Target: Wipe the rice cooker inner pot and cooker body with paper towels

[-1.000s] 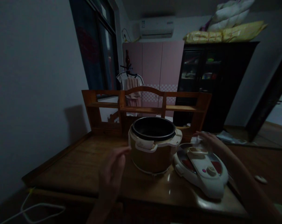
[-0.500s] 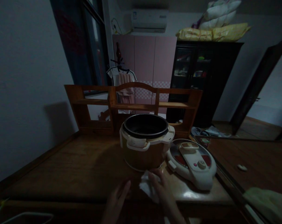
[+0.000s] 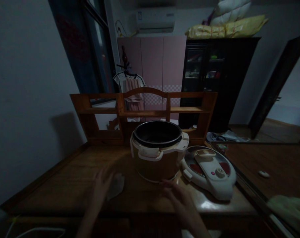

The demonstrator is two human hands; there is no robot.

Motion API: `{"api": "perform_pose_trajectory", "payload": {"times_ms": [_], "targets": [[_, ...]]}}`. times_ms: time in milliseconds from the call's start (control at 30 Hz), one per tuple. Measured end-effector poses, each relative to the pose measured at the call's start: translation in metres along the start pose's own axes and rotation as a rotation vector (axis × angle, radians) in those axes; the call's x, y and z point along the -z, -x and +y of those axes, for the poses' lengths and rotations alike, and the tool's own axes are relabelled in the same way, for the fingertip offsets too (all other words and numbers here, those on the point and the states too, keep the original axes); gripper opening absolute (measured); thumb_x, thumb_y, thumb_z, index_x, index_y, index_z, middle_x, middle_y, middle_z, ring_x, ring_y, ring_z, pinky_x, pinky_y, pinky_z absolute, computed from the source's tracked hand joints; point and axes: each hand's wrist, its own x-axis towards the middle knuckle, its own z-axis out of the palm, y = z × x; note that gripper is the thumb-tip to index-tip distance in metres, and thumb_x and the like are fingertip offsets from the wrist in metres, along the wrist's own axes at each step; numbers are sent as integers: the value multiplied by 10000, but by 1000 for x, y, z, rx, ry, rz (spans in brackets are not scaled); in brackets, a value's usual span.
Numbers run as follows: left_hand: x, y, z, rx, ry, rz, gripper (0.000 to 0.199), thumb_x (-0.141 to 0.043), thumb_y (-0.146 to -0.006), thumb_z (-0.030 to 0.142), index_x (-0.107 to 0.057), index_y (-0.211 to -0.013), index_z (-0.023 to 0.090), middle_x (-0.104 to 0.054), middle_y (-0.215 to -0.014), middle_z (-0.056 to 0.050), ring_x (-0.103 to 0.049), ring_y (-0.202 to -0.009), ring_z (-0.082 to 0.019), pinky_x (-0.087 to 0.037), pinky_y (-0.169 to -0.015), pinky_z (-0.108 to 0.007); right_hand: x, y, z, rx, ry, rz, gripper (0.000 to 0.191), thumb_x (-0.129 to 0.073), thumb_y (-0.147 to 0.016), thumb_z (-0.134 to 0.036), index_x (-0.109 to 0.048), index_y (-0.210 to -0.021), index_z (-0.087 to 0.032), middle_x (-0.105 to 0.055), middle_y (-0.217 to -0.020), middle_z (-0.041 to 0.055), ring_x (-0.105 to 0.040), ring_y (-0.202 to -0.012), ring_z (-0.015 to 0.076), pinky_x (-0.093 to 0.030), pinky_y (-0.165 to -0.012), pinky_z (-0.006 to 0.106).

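A white tissue (image 3: 116, 185) is beside my left hand (image 3: 100, 188), at the front left of the wooden table; the blur hides whether the fingers grip it. My right hand (image 3: 176, 196) is in front of the cooker, fingers apart and holding nothing. The cooker body (image 3: 156, 165) stands lidless with its dark inner pot (image 3: 158, 134) inside. To its right the white lid (image 3: 211, 175) lies on the table, handle up.
A low wooden shelf (image 3: 143, 114) runs along the back of the table (image 3: 73, 178). On the right, a second brown surface (image 3: 254, 158) bears a small white object (image 3: 264, 174) and a pale green cloth (image 3: 288, 210).
The tissue has gone from my right hand and is now by my left hand, farther left. My left hand has moved left and my right hand slightly right. The view has shifted a little.
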Motion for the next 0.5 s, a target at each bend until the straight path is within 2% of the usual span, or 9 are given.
{"api": "perform_pose_trajectory", "payload": {"times_ms": [67, 167, 233, 267, 333, 400, 500], "targets": [[-3, 8, 33, -36, 26, 38, 584, -625, -777, 591, -595, -1245, 243, -594, -1356, -120, -528, -1307, -336, -447, -1085, -485, 70, -11, -17, 106, 241, 152, 383, -547, -908, -552, -676, -1207, -352, -690, -1243, 46, -657, -1117, 313, -526, -952, 440], [-24, 43, 96, -59, 181, -19, 696, -593, -843, 574, -412, -1455, 297, -428, -1533, -96, -487, -1351, -323, -428, -1105, -493, 167, -49, -29, 260, 719, 385, 469, -505, -922, -545, -600, -1314, -306, -642, -1311, 89, -615, -1184, 327, -480, -1020, 463], [-48, 69, 137, -119, 206, -18, 884, -681, -792, 561, -265, -1534, 321, -309, -1605, -89, -394, -1421, -343, -355, -1159, -522, 213, -80, -25, 295, 977, 422, 565, -526, -891, -578, -571, -1358, -262, -599, -1357, 131, -572, -1233, 362, -456, -1035, 506], [-60, 80, 154, -169, 194, 10, 1011, -734, -748, 555, -185, -1561, 310, -251, -1629, -97, -312, -1467, -350, -289, -1197, -529, 229, -93, -20, 292, 1063, 362, 577, -521, -892, -580, -558, -1373, -264, -583, -1377, 132, -560, -1246, 364, -462, -1022, 512], [-84, 92, 178, -209, 220, 51, 1119, -779, -714, 529, -107, -1575, 285, -181, -1647, -112, -195, -1515, -342, -206, -1236, -517, 245, -114, -9, 281, 1140, 224, 612, -533, -884, -583, -524, -1409, -268, -558, -1407, 135, -562, -1244, 355, -473, -1003, 496], [-104, 95, 190, -170, 292, 115, 1119, -763, -739, 523, -59, -1572, 276, -177, -1643, -135, -208, -1514, -326, -213, -1237, -500, 245, -127, -4, 266, 1111, 172, 651, -575, -856, -602, -538, -1399, -245, -543, -1421, 153, -536, -1269, 364, -431, -1044, 495], [-123, 90, 190, -79, 339, 188, 1086, -727, -777, 529, -23, -1562, 265, -177, -1633, -160, -225, -1511, -311, -231, -1233, -484, 228, -141, -11, 183, 773, 217, 672, -584, -840, -657, -579, -1348, -216, -565, -1397, 151, -517, -1287, 356, -383, -1084, 468]]}}
